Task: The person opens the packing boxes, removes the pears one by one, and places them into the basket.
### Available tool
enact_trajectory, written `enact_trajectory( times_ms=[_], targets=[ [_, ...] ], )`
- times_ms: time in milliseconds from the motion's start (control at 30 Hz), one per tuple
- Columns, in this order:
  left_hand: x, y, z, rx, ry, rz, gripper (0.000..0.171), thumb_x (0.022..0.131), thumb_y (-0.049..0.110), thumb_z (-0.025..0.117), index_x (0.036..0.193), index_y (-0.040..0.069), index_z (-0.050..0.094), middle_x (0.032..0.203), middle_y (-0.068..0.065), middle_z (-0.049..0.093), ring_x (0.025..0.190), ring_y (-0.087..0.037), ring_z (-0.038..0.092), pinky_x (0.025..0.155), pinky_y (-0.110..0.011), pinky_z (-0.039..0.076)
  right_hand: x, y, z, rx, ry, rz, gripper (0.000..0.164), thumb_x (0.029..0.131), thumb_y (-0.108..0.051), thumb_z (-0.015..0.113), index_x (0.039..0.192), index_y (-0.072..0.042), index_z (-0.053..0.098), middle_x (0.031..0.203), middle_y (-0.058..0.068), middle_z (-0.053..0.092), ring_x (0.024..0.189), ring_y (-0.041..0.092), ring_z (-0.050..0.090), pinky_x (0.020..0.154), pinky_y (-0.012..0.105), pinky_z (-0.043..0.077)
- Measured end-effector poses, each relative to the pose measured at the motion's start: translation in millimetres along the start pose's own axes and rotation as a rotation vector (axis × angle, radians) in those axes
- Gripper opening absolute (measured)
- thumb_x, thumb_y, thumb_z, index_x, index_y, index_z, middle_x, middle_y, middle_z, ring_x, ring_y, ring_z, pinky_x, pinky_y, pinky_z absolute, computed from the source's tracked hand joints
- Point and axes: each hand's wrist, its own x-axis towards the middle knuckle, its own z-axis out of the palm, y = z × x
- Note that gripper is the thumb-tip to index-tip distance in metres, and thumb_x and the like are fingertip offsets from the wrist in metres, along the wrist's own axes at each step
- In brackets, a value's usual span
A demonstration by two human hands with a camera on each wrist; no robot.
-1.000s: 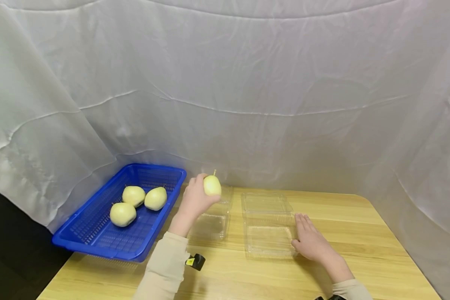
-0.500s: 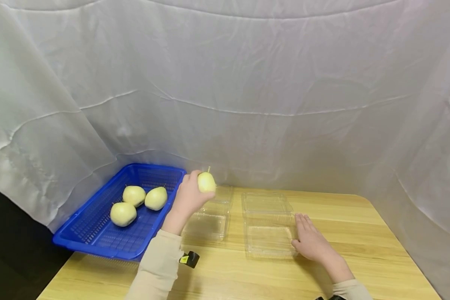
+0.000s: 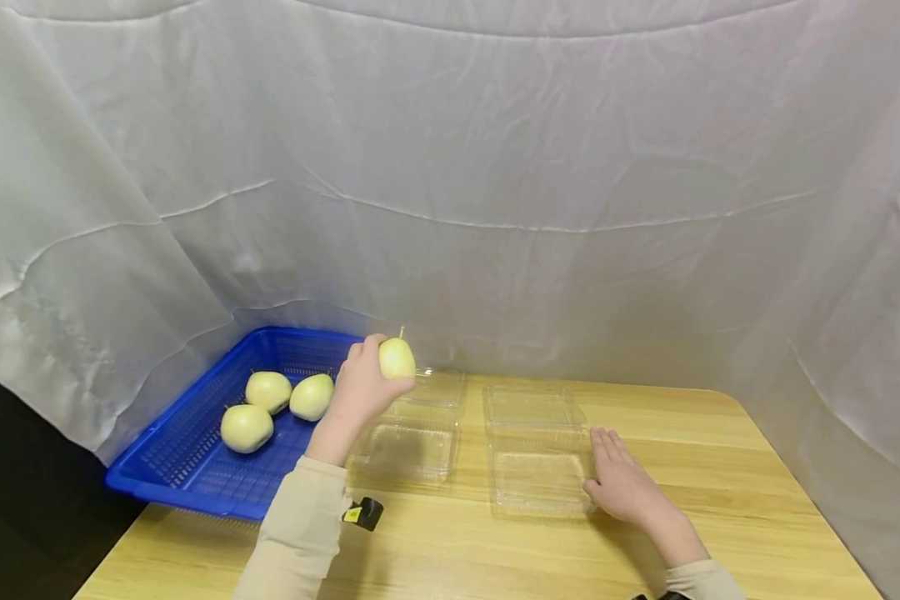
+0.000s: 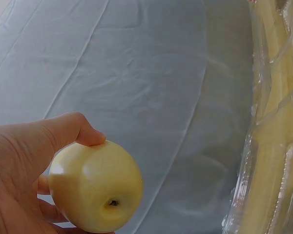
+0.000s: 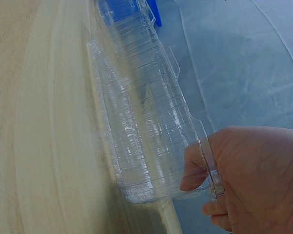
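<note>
My left hand point(image 3: 363, 387) grips a pale yellow pear point(image 3: 396, 358), its stem pointing up. In the left wrist view the thumb lies on one side of the pear point(image 4: 97, 187) and fingers show beneath it. They are above the left clear plastic container point(image 3: 408, 450), near the blue basket's right rim. My right hand point(image 3: 626, 479) is at the right side of another clear container point(image 3: 536, 479). In the right wrist view the right hand point(image 5: 263, 180) pinches that container's rim, thumb across it and fingers partly hidden. Both containers stand with lids folded back.
A blue plastic basket point(image 3: 187, 508) with three pears point(image 3: 246, 429) stands at the table's left. The wooden table point(image 3: 720, 483) reaches back to a grey curtain point(image 3: 495, 208). A black camera point(image 3: 363, 512) sits on the left wrist.
My left hand has moved left and slightly up with the pear, from over the left container toward the basket, uncovering more of that container. The right hand has stayed still.
</note>
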Motion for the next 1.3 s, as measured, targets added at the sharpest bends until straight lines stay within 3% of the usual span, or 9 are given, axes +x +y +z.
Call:
enact_trajectory(
  times_ms=[600, 1033, 1300],
  targets=[
    [2.0, -8.6, -20.5, 0.031, 0.030, -0.013, 0.078, 0.075, 0.031, 0.069, 0.142, 0.004, 0.039, 0.129, -0.025, 0.048, 0.110, -0.042, 0.053, 0.087, -0.054, 0.047, -2, 0, 0, -0.018, -0.002, 0.000, 0.076, 0.090, -0.016, 0.058, 0.146, 0.018, 0.020, 0.152, 0.039, 0.020, 0.142, 0.055, 0.017, 0.116, 0.063, 0.020],
    [5.3, -25.3, -34.7, 0.084, 0.036, -0.030, 0.079, 0.075, 0.032, 0.068, 0.144, 0.006, 0.037, 0.130, -0.027, 0.048, 0.106, -0.044, 0.054, 0.077, -0.053, 0.049, -2, 1, 0, 0.002, -0.019, 0.016, 0.077, 0.091, -0.017, 0.056, 0.147, 0.017, 0.017, 0.154, 0.037, 0.016, 0.143, 0.055, 0.013, 0.117, 0.063, 0.017],
    [5.6, -35.5, -43.7, 0.102, 0.035, -0.037, 0.080, 0.076, 0.033, 0.067, 0.144, 0.005, 0.036, 0.131, -0.028, 0.047, 0.108, -0.047, 0.052, 0.079, -0.054, 0.046, -1, 0, 0, 0.006, -0.022, 0.014, 0.076, 0.091, -0.017, 0.055, 0.147, 0.017, 0.017, 0.154, 0.037, 0.016, 0.143, 0.055, 0.013, 0.116, 0.063, 0.017]
  ],
)
